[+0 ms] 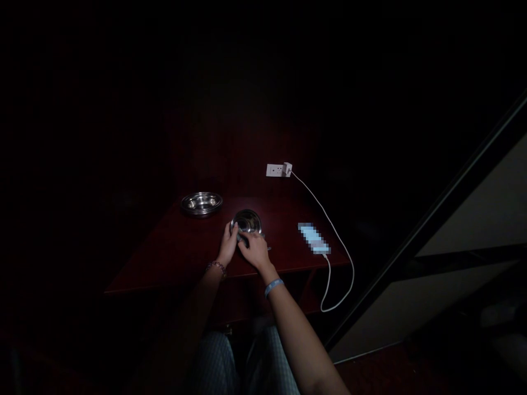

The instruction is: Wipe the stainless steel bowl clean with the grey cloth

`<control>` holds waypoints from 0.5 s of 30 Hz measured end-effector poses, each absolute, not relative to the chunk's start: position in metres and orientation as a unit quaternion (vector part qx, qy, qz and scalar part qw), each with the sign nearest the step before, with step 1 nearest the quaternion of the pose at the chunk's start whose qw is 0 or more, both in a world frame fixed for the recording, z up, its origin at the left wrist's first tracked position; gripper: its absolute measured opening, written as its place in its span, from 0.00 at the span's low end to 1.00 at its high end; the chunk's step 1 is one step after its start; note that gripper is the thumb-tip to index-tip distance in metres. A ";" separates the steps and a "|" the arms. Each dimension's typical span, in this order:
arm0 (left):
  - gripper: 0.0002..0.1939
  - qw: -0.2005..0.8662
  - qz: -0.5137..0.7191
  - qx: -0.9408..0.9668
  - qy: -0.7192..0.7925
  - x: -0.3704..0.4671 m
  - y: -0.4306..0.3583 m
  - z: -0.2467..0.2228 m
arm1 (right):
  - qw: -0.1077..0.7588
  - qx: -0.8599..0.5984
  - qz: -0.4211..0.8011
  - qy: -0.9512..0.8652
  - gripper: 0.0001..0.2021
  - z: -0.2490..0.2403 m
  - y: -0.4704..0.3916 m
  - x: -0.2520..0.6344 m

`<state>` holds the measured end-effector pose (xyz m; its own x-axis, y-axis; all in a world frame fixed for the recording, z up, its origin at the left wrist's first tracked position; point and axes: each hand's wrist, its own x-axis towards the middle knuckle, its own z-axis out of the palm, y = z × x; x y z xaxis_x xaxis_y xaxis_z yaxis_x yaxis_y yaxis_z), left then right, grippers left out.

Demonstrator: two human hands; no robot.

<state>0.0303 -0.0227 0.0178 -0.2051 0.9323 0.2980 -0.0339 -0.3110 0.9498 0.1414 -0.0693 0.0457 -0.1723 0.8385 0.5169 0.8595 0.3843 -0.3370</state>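
Observation:
A shiny steel bowl (pixel 249 215) is tilted up on its side over the dark red table, with its hollow facing me. My left hand (pixel 228 245) grips the bowl by its left rim, thumb on the near side. At the lower rim is my right hand (pixel 254 249), its fingers bent and pressed against the bowl. A bit of something dark greenish, perhaps cloth, shows under those fingers, mostly hidden. Further back on the left lie shallow steel dishes (pixel 201 204), apparently stacked.
The red table (pixel 160 263) has its front edge close to my knees. On the right lies a lit, blurred phone (pixel 314 238); its white cable (pixel 348 252) loops over the table's edge up to a charger (pixel 287 168) in the wall socket (pixel 273 170). Surroundings are very dark.

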 end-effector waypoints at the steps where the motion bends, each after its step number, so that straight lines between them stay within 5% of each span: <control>1: 0.22 0.382 0.636 0.503 0.444 0.030 -0.022 0.018 | 0.330 -0.544 -0.006 -0.771 0.16 0.046 -0.070 0.142; 15: 0.36 0.381 0.642 0.487 0.453 0.028 -0.019 0.013 | 0.311 -0.439 0.021 -0.843 0.24 0.042 -0.063 0.143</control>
<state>0.0279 -0.0185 0.0132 -0.2345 0.9308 0.2803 -0.0490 -0.2992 0.9529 0.1431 -0.0635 0.0420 -0.4217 0.7522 0.5063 0.7265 0.6144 -0.3077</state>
